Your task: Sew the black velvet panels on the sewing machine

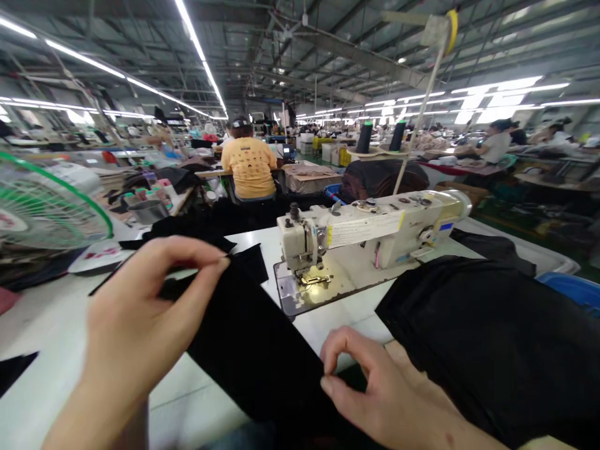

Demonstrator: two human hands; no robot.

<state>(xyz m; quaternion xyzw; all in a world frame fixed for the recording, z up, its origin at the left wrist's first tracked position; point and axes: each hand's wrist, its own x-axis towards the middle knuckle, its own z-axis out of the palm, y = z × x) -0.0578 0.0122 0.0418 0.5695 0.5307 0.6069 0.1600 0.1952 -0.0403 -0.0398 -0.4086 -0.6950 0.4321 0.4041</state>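
A left hand (135,319) and a right hand (375,390) pinch the edges of a black cloth strip (257,337) before a pale sewing machine (351,234) on a crowded factory floor. Black fabric pieces (482,337) lie stacked at right; a green-rimmed fan (51,200) stands at left, a person in a yellow T-shirt (248,165) seated beyond.

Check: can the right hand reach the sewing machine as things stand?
Likely yes: only tabletop shows between the right hand and sewing machine, though it pinches black cloth and may need to let go.
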